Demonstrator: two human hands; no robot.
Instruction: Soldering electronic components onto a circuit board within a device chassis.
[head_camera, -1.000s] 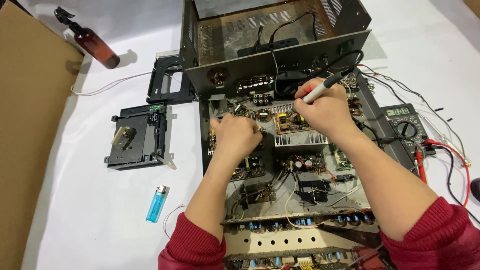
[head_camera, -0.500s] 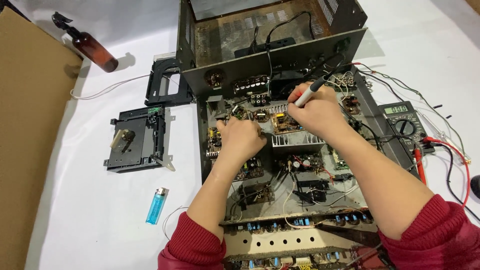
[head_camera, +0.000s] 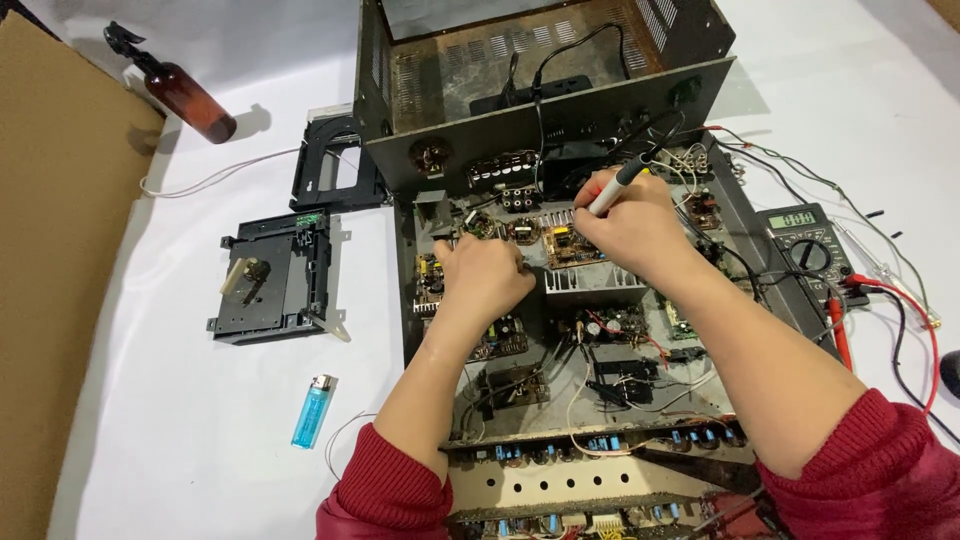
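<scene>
Both hands work over the dusty open chassis — right hand clamped on a grey-tipped pen-like tool, left hand curled on the boards.

small green multimeter screen (rectangular), far right

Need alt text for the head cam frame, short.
Two bare hands work inside an opened electronics chassis: the right hand holds a pen-like tool, the left hand rests on the circuit boards. A multimeter lies right, a blue lighter left.

Soldering iron tip behind right hand
</scene>
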